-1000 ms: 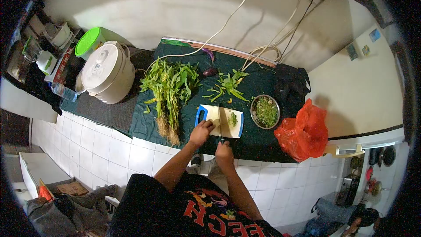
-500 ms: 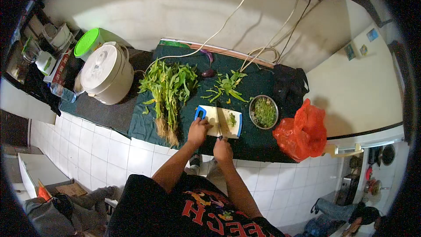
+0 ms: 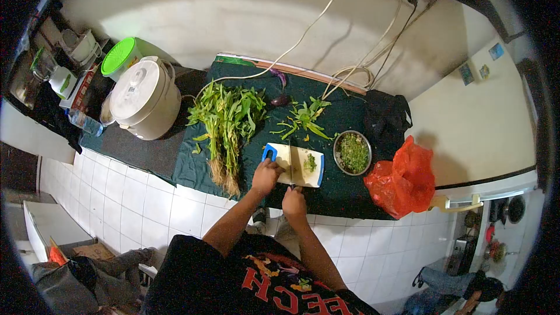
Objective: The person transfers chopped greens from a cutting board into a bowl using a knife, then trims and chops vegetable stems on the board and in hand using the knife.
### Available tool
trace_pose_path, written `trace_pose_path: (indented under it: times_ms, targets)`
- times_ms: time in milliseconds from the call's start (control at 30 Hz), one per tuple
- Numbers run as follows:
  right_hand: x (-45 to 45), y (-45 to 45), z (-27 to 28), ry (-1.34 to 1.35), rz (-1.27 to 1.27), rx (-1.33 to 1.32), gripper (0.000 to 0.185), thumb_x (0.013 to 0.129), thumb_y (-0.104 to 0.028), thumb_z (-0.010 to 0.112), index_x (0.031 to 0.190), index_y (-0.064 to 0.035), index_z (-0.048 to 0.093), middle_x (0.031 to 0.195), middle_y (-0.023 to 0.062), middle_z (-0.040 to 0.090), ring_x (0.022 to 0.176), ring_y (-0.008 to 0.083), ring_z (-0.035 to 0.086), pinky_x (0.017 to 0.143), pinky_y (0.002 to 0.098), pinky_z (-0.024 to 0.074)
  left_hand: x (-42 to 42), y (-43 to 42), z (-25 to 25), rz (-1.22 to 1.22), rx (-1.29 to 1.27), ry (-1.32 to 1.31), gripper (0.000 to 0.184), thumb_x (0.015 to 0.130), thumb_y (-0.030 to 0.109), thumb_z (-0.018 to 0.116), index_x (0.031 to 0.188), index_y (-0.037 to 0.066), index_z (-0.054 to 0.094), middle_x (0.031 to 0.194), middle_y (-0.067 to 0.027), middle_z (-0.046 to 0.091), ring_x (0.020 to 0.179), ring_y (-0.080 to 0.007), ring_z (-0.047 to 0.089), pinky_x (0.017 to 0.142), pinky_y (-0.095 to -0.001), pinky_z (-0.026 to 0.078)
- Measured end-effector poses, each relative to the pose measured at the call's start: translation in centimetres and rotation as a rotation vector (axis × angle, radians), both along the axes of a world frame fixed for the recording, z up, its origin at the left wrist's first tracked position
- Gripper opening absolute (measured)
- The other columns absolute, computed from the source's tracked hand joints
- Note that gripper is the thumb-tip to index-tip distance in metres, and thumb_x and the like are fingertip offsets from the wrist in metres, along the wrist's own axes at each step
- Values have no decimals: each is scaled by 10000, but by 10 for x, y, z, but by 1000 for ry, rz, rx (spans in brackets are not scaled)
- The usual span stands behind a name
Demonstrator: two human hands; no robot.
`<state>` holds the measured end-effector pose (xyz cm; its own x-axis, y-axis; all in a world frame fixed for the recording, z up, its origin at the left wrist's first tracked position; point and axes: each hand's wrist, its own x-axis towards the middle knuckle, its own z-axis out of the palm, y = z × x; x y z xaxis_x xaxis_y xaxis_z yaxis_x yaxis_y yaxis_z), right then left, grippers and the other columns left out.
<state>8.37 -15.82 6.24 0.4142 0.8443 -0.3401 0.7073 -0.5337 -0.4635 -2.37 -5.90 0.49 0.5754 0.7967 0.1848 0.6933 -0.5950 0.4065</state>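
Observation:
A white cutting board [image 3: 298,172] with blue ends lies at the near edge of the green-covered table. My right hand [image 3: 294,203] is closed around the handle of a knife [image 3: 291,160], whose blade stands over the middle of the board. To its left, my left hand [image 3: 266,176] has its fingers bent down on the board; whatever they pinch is too small to make out. Chopped greens [image 3: 310,163] lie right of the blade. A metal bowl [image 3: 353,170] of chopped greens stands farther right. Loose leaves [image 3: 307,118] lie behind the board, and a rooted leafy bunch [image 3: 224,122] lies left.
A red plastic bag [image 3: 405,181] and a black bag [image 3: 388,114] are at the right. Two eggplants [image 3: 280,101] lie near the back, by a white cable. On the left stands a white rice cooker [image 3: 143,99]. Other people are partly visible in both lower corners.
The view has shifted slightly. My left hand stays at the board's left part and my right hand keeps hold of the knife, with only small movements of both.

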Motion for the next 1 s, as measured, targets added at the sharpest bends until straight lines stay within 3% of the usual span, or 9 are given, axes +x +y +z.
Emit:
trace_pose_path:
  times_ms: [400, 533, 600, 667, 733, 800, 867, 1000]
  targets:
    - [2, 4, -17, -22, -67, 4, 399, 969, -298, 443, 1015, 96, 485, 805, 324, 633, 775, 472, 640, 702, 533, 520, 3, 4, 11, 66, -6, -76, 231, 840, 163, 582, 1064, 118, 544, 784, -75, 646, 855, -268, 588, 744, -401, 479]
    - [9, 9, -6, 38, 107, -41, 410, 986, -327, 408, 1039, 58, 538, 865, 310, 639, 838, 442, 645, 721, 555, 505, 3, -1, 14, 107, -31, -41, 226, 842, 151, 580, 1057, 108, 525, 760, -82, 639, 842, -279, 589, 747, -410, 481]
    - [-1, 4, -13, 54, -61, -31, 419, 991, -331, 387, 1035, 57, 541, 878, 311, 641, 842, 437, 648, 729, 547, 509, 4, 2, 10, 99, -8, -59, 226, 843, 148, 581, 1057, 109, 522, 761, -80, 640, 842, -280, 590, 746, -411, 482]
    - [-3, 2, -17, 21, -70, -61, 416, 990, -324, 390, 1034, 62, 537, 875, 307, 642, 837, 434, 650, 725, 542, 512, 3, 1, 3, 82, 13, -77, 226, 843, 144, 582, 1058, 111, 519, 762, -78, 641, 841, -280, 592, 744, -412, 483]
    - [0, 10, -8, -15, -73, -85, 412, 990, -317, 392, 1033, 68, 533, 872, 304, 644, 833, 431, 652, 721, 537, 514, 2, 1, 7, 86, -101, -103, 380, 825, 206, 632, 1177, 109, 525, 875, -149, 620, 831, -344, 608, 716, -449, 512]
    - [7, 16, 6, -2, 36, -12, 420, 986, -324, 406, 1021, 77, 527, 838, 286, 651, 799, 429, 657, 695, 533, 520, 0, -2, 7, 77, -110, -80, 380, 819, 191, 631, 1174, 110, 522, 873, -141, 625, 830, -338, 607, 712, -446, 512]
    - [8, 8, -17, -29, 57, 24, 409, 988, -312, 407, 997, 76, 538, 784, 275, 649, 764, 432, 655, 668, 531, 521, 1, 4, 6, 74, -102, -65, 380, 813, 176, 629, 1171, 110, 519, 871, -133, 631, 829, -331, 606, 709, -444, 512]
    - [-4, 5, -13, -38, -71, 71, 442, 992, -292, 392, 828, 53, 615, 770, 271, 646, 740, 439, 649, 654, 544, 514, 0, 6, -10, 28, -56, -101, 371, 804, 139, 618, 1159, 106, 512, 874, -133, 617, 809, -326, 605, 691, -442, 511]
